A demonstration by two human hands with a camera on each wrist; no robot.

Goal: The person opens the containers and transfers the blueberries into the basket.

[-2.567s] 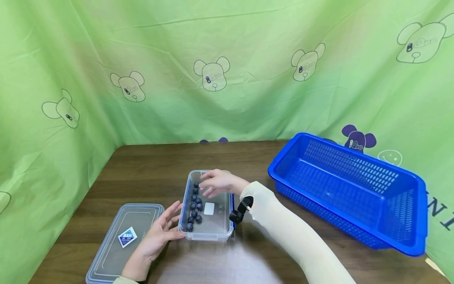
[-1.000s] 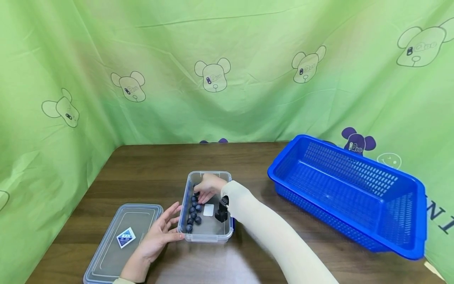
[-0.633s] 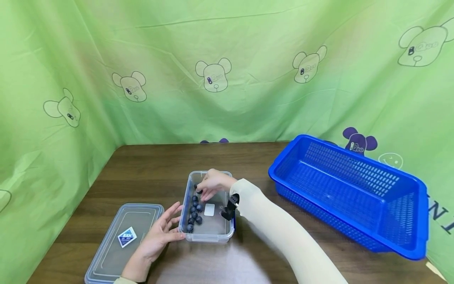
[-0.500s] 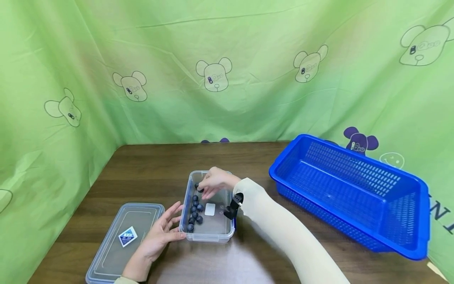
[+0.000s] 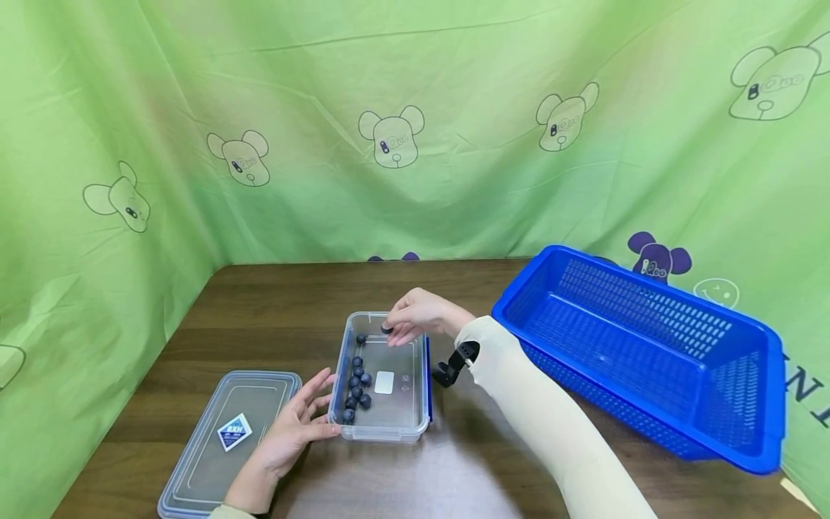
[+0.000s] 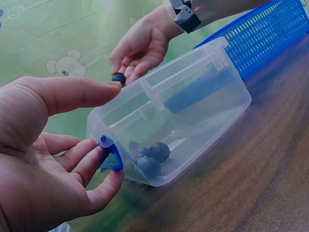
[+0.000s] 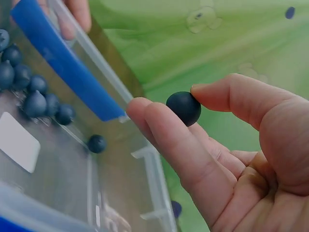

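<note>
In the head view a clear plastic container (image 5: 405,414) stands on the table with several blueberries (image 5: 354,382) along its left side. My right hand (image 5: 424,313) is over the container's far right part, pinching one blueberry (image 7: 184,108) between thumb and fingertips. A single berry (image 7: 96,143) lies apart from the cluster on the container floor. My left hand (image 5: 295,425) rests against the container's left wall, fingers spread and lightly bent. The left wrist view puts its fingertips at a blue latch (image 6: 112,153) and the thumb along the rim.
A clear lid (image 5: 201,461) with a blue and white sticker (image 5: 234,432) lies left of the container, partly behind the left forearm. A large blue plastic basket (image 5: 622,360) stands on the right. Green patterned cloth (image 5: 311,202) hangs behind the wooden table (image 5: 279,303).
My right hand went down into the container, took hold of a blueberry at the far end, then rose and moved right with it. The left hand has stayed at the container's side.
</note>
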